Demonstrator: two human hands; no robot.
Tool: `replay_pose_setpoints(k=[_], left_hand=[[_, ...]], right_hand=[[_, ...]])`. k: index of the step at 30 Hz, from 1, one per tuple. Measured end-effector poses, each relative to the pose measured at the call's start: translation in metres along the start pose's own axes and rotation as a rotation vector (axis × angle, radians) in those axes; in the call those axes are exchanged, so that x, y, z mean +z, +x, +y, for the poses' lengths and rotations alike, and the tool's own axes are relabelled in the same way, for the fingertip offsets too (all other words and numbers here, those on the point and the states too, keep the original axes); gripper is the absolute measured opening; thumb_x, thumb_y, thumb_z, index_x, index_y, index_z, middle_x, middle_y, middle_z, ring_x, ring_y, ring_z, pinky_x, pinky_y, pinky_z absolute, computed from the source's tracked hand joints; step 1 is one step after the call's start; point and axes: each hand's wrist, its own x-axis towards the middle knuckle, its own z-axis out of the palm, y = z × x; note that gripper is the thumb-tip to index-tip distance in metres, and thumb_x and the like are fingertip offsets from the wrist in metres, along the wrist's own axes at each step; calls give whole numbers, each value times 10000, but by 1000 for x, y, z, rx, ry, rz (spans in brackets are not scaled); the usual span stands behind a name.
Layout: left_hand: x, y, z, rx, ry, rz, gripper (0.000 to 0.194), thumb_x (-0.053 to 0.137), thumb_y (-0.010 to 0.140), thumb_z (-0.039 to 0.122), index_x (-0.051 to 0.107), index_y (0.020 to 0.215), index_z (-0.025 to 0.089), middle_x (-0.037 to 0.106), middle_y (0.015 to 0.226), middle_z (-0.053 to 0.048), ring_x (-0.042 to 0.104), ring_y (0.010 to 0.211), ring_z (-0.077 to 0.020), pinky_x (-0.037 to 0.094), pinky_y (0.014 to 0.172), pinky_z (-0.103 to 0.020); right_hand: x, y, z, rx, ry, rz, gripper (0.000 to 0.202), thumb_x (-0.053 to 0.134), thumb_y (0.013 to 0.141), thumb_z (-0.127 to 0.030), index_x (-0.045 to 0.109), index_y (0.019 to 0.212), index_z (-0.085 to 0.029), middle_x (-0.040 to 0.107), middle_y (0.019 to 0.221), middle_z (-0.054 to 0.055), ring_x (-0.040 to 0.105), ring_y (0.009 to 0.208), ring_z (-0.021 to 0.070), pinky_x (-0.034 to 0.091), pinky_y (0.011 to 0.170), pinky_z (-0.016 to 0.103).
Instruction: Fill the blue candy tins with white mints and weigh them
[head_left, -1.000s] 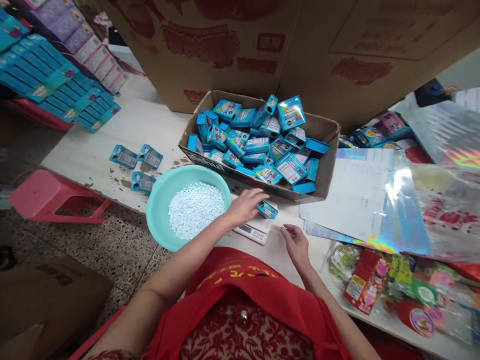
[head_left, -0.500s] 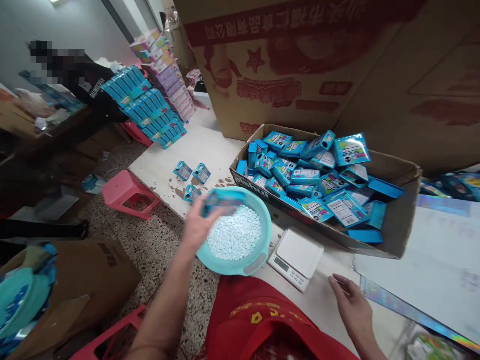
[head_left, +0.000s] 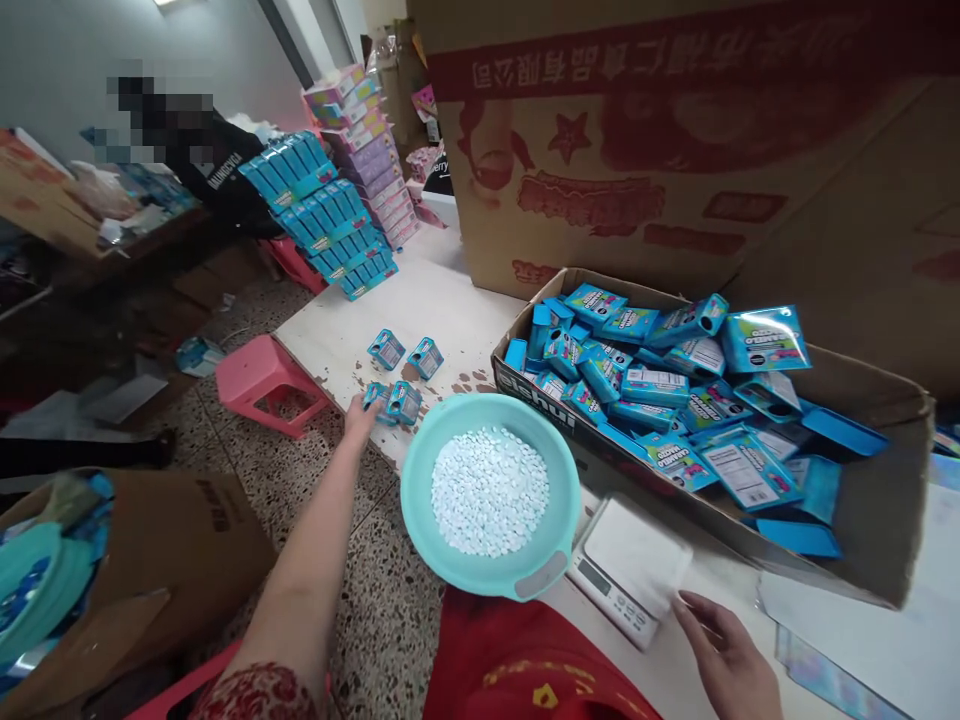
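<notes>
My left hand (head_left: 361,422) reaches to the table's left part, its fingers closed at a small blue candy box (head_left: 376,399). Right beside that one stands a second blue box (head_left: 403,402), with two more just behind them. Nearer to me, a turquoise bowl (head_left: 422,535) holds many small white candies (head_left: 491,490). To its right lies a white digital scale (head_left: 637,560) with nothing on its pan. My right hand (head_left: 726,655) rests by the scale's right corner, fingers loosely bent and apart, holding nothing.
An open carton (head_left: 892,560) full of blue candy boxes stands behind the scale. Large brown cardboard (head_left: 600,230) rises at the back. Stacked blue display packs (head_left: 322,215) and pink boxes are far left. A pink stool (head_left: 262,385) stands beside the table; a person in black sits beyond.
My left hand has moved left from over the bowl, bringing a blue box down beside the other small boxes. My right hand now lies closer to the scale. The view has shifted.
</notes>
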Motion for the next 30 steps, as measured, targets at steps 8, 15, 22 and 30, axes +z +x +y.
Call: replay_pose_setpoints(k=[8,15,22,30], left_hand=[[19,-6,29,123,207,-102,939,694,631,515,304,1413,170,389,1388,-242,423,1245,-415,390,963,-496],[22,45,46,122,140,39,944,702,639,356,231,1414,95,412,1361,-261,400,1254,-434,373,987,-543],[22,40,47,75,27,209,917,600,649,601,232,1395,216,291,1497,-116,283,1332,-427,322,1044,-594],[41,-146,8,720,-63,92,341,468,821,471,533,1119,317,629,1154,-11,556,1123,-284,397,1034,-469]], right_hand=[[15,-7,-7,-12,22,21,496,642,494,-662,671,733,-228,721,832,101,680,742,308,557,659,399],[21,-17,-19,-156,76,59,450,620,600,-638,658,756,-218,702,792,78,668,724,260,557,713,394],[-8,-19,-74,-597,-14,121,241,580,807,-471,641,824,-238,667,844,65,635,798,228,534,743,376],[-86,113,-149,-722,-94,435,447,577,781,-495,577,1082,-166,591,1050,114,583,923,240,500,805,405]])
